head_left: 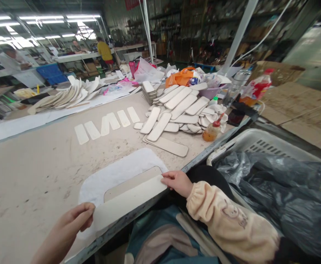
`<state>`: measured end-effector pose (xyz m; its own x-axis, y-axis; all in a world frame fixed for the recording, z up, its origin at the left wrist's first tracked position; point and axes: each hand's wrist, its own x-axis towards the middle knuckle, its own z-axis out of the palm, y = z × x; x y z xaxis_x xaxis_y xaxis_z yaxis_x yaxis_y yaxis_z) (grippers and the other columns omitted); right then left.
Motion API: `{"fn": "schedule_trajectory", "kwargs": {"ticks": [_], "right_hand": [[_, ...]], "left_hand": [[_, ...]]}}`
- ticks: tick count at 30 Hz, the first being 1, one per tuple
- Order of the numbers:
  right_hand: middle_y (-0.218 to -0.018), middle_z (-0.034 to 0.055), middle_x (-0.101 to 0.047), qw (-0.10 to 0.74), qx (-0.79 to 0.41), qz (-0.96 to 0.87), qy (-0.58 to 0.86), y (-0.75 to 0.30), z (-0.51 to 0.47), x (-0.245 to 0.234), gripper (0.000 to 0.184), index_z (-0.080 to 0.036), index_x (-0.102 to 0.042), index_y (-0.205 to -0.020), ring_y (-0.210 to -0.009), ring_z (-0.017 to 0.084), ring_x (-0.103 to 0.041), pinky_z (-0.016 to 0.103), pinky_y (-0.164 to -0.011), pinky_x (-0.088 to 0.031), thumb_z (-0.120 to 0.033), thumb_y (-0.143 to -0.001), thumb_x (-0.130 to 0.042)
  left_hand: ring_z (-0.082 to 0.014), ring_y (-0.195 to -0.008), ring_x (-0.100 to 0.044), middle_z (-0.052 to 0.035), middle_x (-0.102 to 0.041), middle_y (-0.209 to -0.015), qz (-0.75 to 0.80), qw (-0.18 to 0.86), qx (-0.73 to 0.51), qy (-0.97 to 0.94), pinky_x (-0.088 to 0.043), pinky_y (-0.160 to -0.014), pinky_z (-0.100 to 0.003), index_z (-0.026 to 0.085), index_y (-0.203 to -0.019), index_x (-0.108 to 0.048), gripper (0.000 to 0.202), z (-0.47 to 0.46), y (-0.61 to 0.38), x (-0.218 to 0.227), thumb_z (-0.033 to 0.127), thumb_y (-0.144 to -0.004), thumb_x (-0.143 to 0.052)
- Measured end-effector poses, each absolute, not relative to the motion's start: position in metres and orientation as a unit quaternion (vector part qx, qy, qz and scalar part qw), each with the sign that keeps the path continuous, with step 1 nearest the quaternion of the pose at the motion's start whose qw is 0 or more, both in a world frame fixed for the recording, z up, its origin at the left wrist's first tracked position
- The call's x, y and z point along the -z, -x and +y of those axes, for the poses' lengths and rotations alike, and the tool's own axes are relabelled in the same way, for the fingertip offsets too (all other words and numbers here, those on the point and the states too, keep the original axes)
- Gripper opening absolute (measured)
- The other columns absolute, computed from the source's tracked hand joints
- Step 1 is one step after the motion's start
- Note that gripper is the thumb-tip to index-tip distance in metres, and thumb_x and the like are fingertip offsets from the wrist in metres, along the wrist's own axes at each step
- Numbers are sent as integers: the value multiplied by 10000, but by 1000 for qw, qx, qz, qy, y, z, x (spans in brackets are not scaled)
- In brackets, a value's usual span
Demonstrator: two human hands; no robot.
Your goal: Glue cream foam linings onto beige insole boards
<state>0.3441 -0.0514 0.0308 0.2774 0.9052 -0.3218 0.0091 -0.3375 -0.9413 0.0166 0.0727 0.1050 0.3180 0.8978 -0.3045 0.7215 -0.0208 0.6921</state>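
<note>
My left hand (pixel 72 222) pinches the near end of a long cream strip (pixel 127 201), fingers closed on it. At the strip's far end my right hand (pixel 177 182) grips it the same way. The strip lies along the table's front edge, just over a tan board piece (pixel 130 181) of like shape, which rests on a white cloth pad (pixel 116 172). A heap of similar rounded cream pieces (pixel 177 110) is piled further back on the right.
Several small cream strips (pixel 105 126) lie in a row mid-table. An orange glue bottle (pixel 212 130) stands by the heap. A grey basket with black plastic (pixel 273 176) sits at my right. Curved white pieces (pixel 67 95) are stacked at the back left. People work at far benches.
</note>
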Motion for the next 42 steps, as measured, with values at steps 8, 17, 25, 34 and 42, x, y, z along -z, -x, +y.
{"fn": "schedule_trajectory", "kwargs": {"ticks": [8,17,25,34,42], "right_hand": [[-664,-33,-623,355,-311,-412,779,-345,-14,-28,168,-193,-622,-776,-636,121,-578,234,-621,-428,-311,-694,-710],[-682,-23,-636,298,-299,-421,803,-350,-4,-25,159,-200,-625,-727,-669,129,-588,241,-632,-417,-320,-690,-722],[-678,-32,-654,258,-290,-461,798,-350,-4,-27,157,-222,-630,-705,-670,138,-600,249,-645,-411,-363,-700,-700],[-673,-34,-657,236,-287,-487,791,-352,-4,-26,164,-233,-645,-711,-658,142,-602,250,-632,-396,-393,-712,-680],[-664,-28,-658,235,-274,-507,783,-354,-4,-21,180,-235,-643,-719,-651,150,-603,251,-599,-384,-415,-717,-660]], "left_hand": [[-116,-521,-416,28,-468,-536,568,452,-36,-687,-334,-482,-218,174,-592,-554,331,119,-33,-76,490,-682,-517],[-138,-525,-459,17,-541,-506,601,402,1,-691,-312,-514,-233,186,-586,-566,323,127,-43,-57,483,-681,-481],[-151,-521,-527,0,-609,-533,603,368,4,-708,-350,-517,-251,182,-628,-591,208,123,-42,-52,340,-681,-467],[-157,-554,-590,-26,-638,-659,613,430,-81,-658,-418,-498,-251,171,-800,-525,224,115,-22,-47,367,-786,-418],[-216,-1060,-541,-138,-379,-1351,482,232,-221,-816,-504,-813,-339,217,-1345,-333,677,69,4,-46,364,-748,-617]]}}
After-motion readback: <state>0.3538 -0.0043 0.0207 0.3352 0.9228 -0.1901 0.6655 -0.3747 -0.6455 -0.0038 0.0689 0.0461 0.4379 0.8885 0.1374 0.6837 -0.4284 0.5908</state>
